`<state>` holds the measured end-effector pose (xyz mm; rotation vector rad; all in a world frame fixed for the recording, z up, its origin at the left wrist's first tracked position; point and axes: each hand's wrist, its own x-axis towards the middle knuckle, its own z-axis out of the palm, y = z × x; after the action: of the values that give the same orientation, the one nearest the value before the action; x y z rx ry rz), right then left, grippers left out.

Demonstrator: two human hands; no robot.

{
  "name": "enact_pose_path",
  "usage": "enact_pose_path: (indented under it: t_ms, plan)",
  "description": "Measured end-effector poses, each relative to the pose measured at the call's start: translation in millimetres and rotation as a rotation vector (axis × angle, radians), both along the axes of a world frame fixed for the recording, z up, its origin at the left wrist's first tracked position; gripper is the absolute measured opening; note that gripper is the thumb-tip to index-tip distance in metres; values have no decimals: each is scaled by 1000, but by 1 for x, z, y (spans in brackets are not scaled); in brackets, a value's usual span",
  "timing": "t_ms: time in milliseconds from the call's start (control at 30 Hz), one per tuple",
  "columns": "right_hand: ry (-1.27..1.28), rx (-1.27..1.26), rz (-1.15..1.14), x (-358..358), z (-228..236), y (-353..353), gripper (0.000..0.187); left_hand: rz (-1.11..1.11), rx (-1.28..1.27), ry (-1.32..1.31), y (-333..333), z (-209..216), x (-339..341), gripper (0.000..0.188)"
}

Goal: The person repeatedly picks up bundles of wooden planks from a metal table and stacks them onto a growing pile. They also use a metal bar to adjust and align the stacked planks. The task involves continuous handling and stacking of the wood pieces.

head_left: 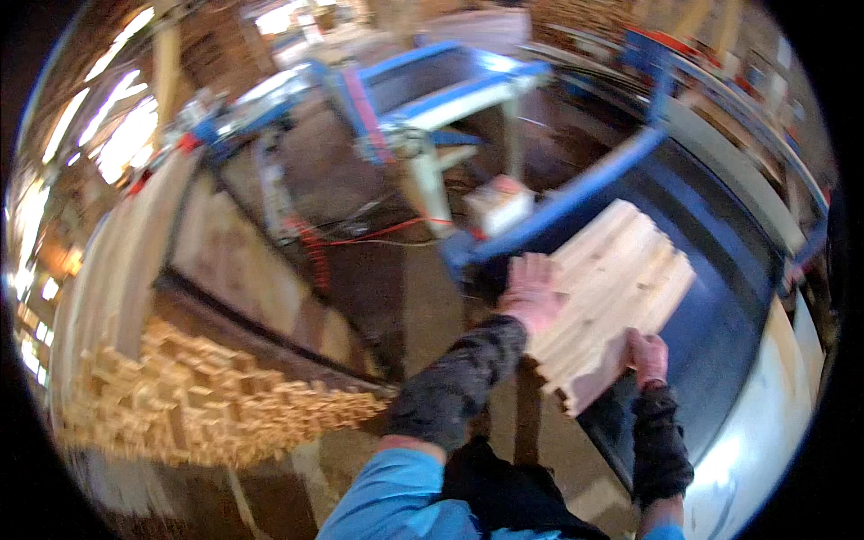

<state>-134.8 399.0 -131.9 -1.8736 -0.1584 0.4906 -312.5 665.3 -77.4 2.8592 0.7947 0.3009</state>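
Left hand (533, 286) spread open on wooden slats (612, 292), left edge; right hand (648, 357) curled at right edge, grip unclear.

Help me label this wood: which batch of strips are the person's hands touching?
The small batch on the dark blue surface: left hand and right hand touch its edges. The large stack at left is untouched.

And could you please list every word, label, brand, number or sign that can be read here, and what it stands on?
No readable text.
White box beside the blue rail: too blurred to tell whether anything is printed on it.
Pale wooden strips: no lettering visible.
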Motion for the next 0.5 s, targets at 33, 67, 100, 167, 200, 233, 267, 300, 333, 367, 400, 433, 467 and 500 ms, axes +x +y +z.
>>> enact_pose_path:
  t_ms: [33,67,100,167,200,233,267,300,333,367,400,433,467,500]
  plan:
    - [23,-36,59,16,-13,17,39,46,3,-33,15,-5,-2,87]
    - [46,-22,65,29,-24,38,37,15,16,-135,27,-11,-5,86]
    - [128,108,58,48,-38,52,36,-26,-37,-190,29,-10,-12,84]
    - [-152,-83,116,38,-28,86,41,-60,-194,-235,35,0,-45,79]
    - [2,8,84,41,-33,89,48,-55,-214,-340,37,0,-66,74]
    - [38,11,166,31,-27,93,46,-48,-239,-445,34,-4,-93,69]
    - [62,-6,142,27,-17,95,43,-34,-320,-576,23,-3,-117,62]
    - [83,-18,122,19,-12,100,41,-22,-392,-712,12,-3,-147,55]
    - [103,59,113,22,-17,99,38,27,-572,-759,-1,-8,-171,51]
    - [123,136,100,42,-34,90,36,67,-755,-807,-14,-11,-193,46]
    - [165,202,132,59,-49,81,35,94,-865,-802,-26,-11,-221,45]
    - [139,299,157,59,-54,74,33,131,-974,-793,-41,-12,-255,44]
    - [308,308,272,54,-39,73,30,227,-981,-838,-58,-28,-302,44]
    - [110,81,150,15,-5,83,29,323,-987,-883,-77,-41,-347,44]
